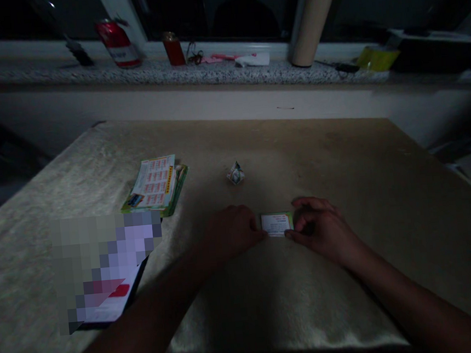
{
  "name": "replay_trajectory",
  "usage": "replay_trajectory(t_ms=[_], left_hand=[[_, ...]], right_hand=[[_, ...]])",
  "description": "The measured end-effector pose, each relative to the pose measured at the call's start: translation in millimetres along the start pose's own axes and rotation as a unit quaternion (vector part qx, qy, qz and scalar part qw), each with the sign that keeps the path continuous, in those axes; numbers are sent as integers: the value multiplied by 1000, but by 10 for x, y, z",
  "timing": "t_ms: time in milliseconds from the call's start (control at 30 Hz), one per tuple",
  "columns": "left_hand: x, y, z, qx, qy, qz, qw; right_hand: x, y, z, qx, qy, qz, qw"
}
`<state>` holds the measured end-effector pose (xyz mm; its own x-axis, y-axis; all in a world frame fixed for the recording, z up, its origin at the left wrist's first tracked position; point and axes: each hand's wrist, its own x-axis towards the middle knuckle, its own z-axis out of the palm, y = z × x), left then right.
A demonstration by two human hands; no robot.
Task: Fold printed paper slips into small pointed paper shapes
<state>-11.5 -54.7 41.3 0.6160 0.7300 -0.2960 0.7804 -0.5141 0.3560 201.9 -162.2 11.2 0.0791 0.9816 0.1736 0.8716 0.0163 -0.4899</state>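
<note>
- While the left hand (234,230) and right hand (325,229) sit apart, touching opposite ends of the small paper (276,223), I cannot tell their grip.
- Paper rests on the table (349,161), well inside its edges.
- Red can (119,43): contents hidden.

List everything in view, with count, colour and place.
Printed paper: one, white and green, between the hands
Folded paper: one, mostly white, table, beyond the hands
Sheet stack: one, white and green, table left
Screen device: one, dark-edged, near left, partly pixelated
Table: one, beige, below
Sill: one, speckled grey, back
Can: one, red and white, sill left
Container: one, red, beside can
Tube: one, tan, sill right of centre
Yellow object: one, sill right
Other sill items: too dark to count
Left hand: one, at paper's left
Right hand: one, at paper's right
</note>
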Motion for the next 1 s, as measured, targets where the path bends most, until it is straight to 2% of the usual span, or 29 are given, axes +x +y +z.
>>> replay_trajectory(t_ms=[133, 267, 367, 567, 733, 900, 1000], left_hand=[[1, 7, 4, 1, 6, -4, 1000], [-3, 8, 6, 2, 9, 2, 1000], [-3, 7, 4, -3, 17, 4, 1000], [-9, 10, 22, -6, 8, -4, 1000], [-11, -41, 90, -13, 32, 3, 999], [49, -156, 34, -117, 35, 14, 992], [101, -222, -6, -213, 72, 7, 974]], right_hand=[[-9, 134, -47, 37, -6, 8, 999], [6, 236, -90, 98, -9, -22, 995], [39, 218, -88, 122, -6, -46, 991], [125, 106, 16, 74, -14, -82, 994], [146, 105, 48, 182, 9, -87, 979], [93, 81, -23, 252, 37, -80, 964], [73, 47, -82, 258, 48, -138, 955]])
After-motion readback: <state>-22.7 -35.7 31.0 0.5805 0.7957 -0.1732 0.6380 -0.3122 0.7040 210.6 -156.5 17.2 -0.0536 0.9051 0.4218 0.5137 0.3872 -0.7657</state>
